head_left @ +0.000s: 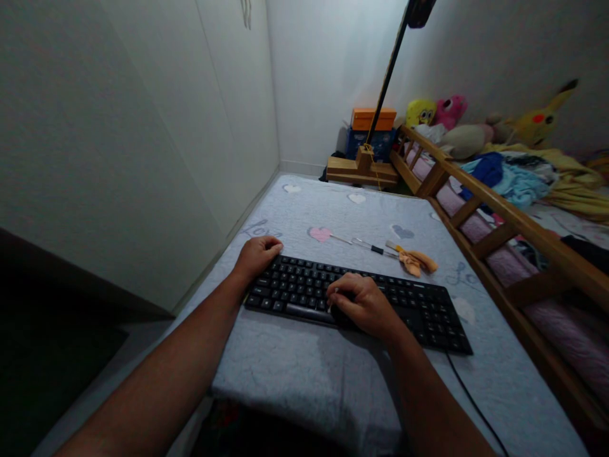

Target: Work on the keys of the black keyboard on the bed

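A black keyboard point(304, 312) lies across the light blue patterned cloth point(295, 362), its cable running off toward the lower right. At its upper left corner, my left hand point(259, 257) is closed round the edge. My right hand point(359, 301) is over the middle right keys, fingers bent and pinched together; what they hold, if anything, is too small to make out. Beyond the keyboard lie a thin metal rod point(341, 239), a tool with a black grip point(377, 250), a yellow-handled brush point(394, 246) and a crumpled orange cloth point(413, 261).
A wooden bed rail point(485, 197) runs along the right side, with plush toys and clothes behind it. White cabinet doors point(190, 127) stand on the left. At the back are a wooden stand point(349, 167) with a dark pole and an orange box point(373, 119).
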Tool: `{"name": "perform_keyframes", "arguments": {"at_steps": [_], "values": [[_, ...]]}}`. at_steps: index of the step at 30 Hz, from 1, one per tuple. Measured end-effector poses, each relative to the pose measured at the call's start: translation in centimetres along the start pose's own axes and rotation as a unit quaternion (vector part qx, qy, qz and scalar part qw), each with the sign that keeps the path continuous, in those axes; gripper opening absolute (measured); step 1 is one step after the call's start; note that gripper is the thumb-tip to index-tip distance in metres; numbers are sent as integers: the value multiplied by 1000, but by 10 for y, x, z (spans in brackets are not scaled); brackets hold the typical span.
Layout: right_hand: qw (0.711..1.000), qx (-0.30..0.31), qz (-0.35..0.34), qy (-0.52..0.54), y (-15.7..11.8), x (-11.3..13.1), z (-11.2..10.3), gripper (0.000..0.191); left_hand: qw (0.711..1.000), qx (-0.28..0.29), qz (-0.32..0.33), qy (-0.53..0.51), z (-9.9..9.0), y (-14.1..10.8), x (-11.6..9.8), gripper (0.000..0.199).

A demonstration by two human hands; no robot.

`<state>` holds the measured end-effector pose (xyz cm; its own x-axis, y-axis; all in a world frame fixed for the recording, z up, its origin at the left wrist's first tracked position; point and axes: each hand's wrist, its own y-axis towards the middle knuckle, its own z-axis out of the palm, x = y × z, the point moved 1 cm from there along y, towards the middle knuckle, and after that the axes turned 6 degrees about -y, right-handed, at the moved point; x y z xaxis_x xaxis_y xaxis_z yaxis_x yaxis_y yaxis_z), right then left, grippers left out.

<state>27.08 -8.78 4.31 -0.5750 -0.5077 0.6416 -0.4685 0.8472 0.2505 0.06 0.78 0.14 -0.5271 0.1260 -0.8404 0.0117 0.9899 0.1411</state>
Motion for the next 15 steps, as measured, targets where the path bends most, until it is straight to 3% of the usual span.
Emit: {"name": "perform_keyframes", "arguments": {"at_steps": [15], "values": [[1000,-18,17,4,1,-4,5,17,1000,-1,2,4,0,0,2,28]]}}
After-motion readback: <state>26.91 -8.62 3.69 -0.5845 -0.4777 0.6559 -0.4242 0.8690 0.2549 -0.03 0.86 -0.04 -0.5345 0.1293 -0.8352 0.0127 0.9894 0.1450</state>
